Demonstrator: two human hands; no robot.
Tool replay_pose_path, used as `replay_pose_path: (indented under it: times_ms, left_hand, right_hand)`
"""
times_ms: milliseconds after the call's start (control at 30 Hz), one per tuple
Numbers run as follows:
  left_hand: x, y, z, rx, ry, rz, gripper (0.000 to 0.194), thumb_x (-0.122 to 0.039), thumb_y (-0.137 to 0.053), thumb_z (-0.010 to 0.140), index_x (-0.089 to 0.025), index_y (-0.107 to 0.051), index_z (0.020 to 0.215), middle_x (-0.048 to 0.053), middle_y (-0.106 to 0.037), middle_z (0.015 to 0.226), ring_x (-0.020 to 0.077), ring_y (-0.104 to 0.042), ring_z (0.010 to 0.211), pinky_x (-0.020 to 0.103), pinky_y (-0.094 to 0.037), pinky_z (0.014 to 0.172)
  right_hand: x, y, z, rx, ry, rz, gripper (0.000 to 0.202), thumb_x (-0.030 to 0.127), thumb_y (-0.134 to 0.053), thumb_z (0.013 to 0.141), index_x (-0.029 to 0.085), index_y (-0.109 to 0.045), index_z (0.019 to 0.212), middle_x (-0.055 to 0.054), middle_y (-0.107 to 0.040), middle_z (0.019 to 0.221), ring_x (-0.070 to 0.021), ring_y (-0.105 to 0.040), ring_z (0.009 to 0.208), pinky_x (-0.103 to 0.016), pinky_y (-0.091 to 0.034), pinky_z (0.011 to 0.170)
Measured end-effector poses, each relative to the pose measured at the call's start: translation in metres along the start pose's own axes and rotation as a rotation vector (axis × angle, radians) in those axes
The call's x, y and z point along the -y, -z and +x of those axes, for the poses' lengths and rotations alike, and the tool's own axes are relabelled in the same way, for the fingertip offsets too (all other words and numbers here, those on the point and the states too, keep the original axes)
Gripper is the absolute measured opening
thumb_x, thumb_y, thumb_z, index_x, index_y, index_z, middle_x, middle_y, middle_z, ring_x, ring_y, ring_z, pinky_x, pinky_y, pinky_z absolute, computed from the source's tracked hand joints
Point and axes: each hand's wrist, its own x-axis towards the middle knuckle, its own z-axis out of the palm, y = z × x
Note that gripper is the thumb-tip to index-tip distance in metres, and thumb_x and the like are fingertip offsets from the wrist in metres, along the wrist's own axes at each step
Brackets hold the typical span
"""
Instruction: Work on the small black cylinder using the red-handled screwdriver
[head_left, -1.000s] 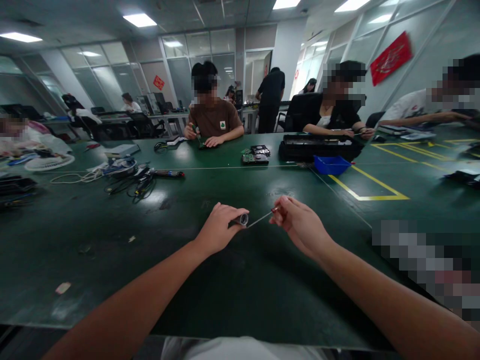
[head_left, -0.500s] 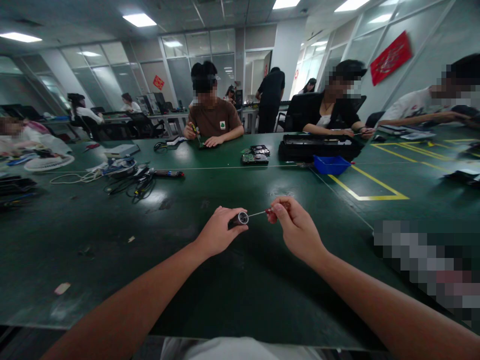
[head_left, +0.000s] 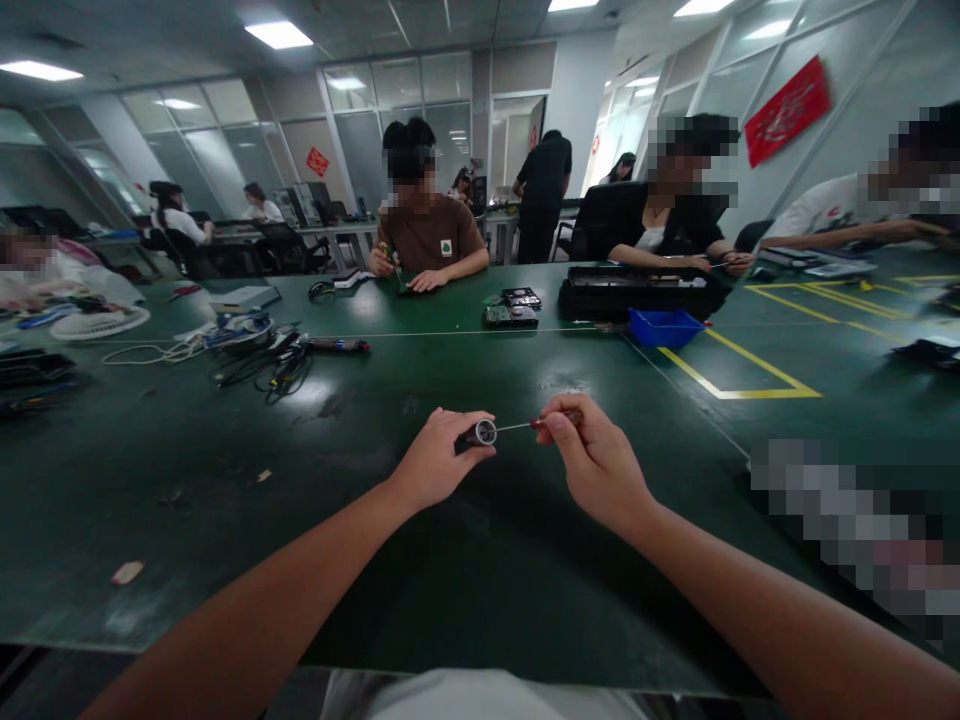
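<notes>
My left hand (head_left: 437, 455) grips a dark cylinder (head_left: 484, 432) with a pale round rim, its end facing right. Most of the cylinder's body is hidden in my palm, so its kind is unclear. In my right hand (head_left: 600, 455) is a screwdriver (head_left: 537, 424) with a reddish handle, the fingers wrapped round it. Its thin metal shaft points left, and the tip reaches the cylinder's end; whether it sits on a screw cannot be made out. Both hands are above the green table (head_left: 450, 600).
Cables (head_left: 281, 370) and a dark stick-shaped device (head_left: 337, 345) lie to the left. Hard drives (head_left: 511, 315), a blue tray (head_left: 664, 328) and a long black housing (head_left: 637, 293) are farther back. A person in brown (head_left: 431, 235) works opposite. Scraps (head_left: 127, 573) lie at left.
The screwdriver handle has turned slightly in my right fingers, while its tip stays at the cylinder's end. My left hand keeps its hold, and the view has shifted a little.
</notes>
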Motion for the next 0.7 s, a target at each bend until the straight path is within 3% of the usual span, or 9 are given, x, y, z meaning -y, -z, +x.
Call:
replay_pose_path:
  times_ms: [167, 333, 567, 700]
  left_hand:
    - [0.0011, 0.0004, -0.0008, 0.022, -0.03, -0.009, 0.038, -0.031, -0.07, 0.088, -0.028, -0.063, 0.125, 0.002, -0.069, 0.118, 0.0236, -0.058, 0.108, 0.047, -0.037, 0.107]
    - [0.0017, -0.0019, -0.0019, 0.033, -0.048, -0.01, 0.039, -0.032, -0.072, 0.086, -0.028, -0.063, 0.125, 0.003, -0.068, 0.12, 0.0243, -0.058, 0.111, 0.049, -0.035, 0.109]
    - [0.0079, -0.0012, -0.001, 0.012, -0.04, 0.031, 0.038, -0.031, -0.068, 0.089, -0.029, -0.062, 0.126, 0.003, -0.068, 0.116, 0.0237, -0.058, 0.109, 0.047, -0.038, 0.107]
    - [0.0085, -0.0027, -0.001, 0.044, -0.063, 0.045, 0.039, -0.031, -0.068, 0.089, -0.029, -0.061, 0.127, 0.003, -0.068, 0.116, 0.0234, -0.057, 0.11, 0.049, -0.034, 0.11]
  right_hand:
    - [0.0006, 0.0004, -0.0008, 0.037, -0.016, 0.005, 0.022, 0.039, -0.044, 0.101, 0.021, -0.057, 0.1, -0.001, -0.067, 0.076, -0.016, -0.064, 0.069, -0.029, -0.046, 0.064]
    - [0.0014, 0.002, 0.0004, 0.0, -0.065, -0.086, 0.029, 0.043, -0.043, 0.101, 0.022, -0.06, 0.09, 0.002, -0.057, 0.061, -0.0144, -0.054, 0.053, -0.028, -0.039, 0.053]
    - [0.0068, 0.0057, 0.0046, 0.095, -0.013, -0.191, 0.026, 0.029, -0.041, 0.099, 0.019, -0.057, 0.117, -0.004, -0.068, 0.082, -0.0178, -0.062, 0.067, -0.03, -0.044, 0.061]
    - [0.0071, 0.0066, 0.0079, 0.14, -0.054, -0.247, 0.031, 0.038, -0.039, 0.102, 0.021, -0.065, 0.1, -0.002, -0.067, 0.071, -0.017, -0.061, 0.06, -0.03, -0.041, 0.057]
